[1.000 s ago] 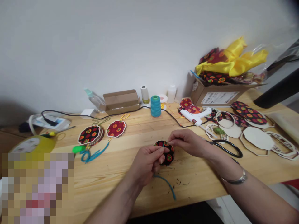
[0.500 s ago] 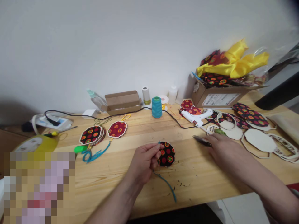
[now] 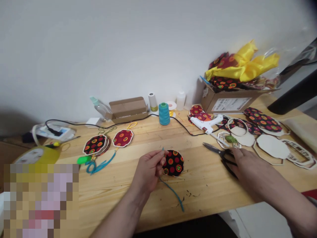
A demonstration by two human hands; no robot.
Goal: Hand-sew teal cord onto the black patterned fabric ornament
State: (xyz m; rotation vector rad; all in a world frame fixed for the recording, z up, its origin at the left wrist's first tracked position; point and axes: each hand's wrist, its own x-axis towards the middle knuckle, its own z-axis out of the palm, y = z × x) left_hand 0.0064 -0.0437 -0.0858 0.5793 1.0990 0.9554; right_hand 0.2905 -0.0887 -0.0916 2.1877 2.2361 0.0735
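One teal cord (image 3: 173, 189) trails toward the table's front edge (image 3: 198, 213) from the left hand (image 3: 150, 168), pinched in its fingertips at the left rim of a black patterned disc (image 3: 174, 163). A stretch of wood (image 3: 198, 165) separates the disc from scissors (image 3: 219, 152), gripped at the handles by the right hand (image 3: 250, 168), blades pointing left. Farther off, a teal spool (image 3: 164, 114) stands near the wall (image 3: 99, 49).

Two hands: the left hand (image 3: 152, 165) and, at its 3 o'clock, the right hand (image 3: 250, 170). From the left one: one black patterned disc (image 3: 175, 163) and one pair of scissors (image 3: 219, 152) at 3; one teal cord (image 3: 174, 192), 5; one glue gun (image 3: 206, 124), 2; one teal thread cone (image 3: 164, 114), 12; two cardboard boxes (image 3: 129, 107), 11 and 2.
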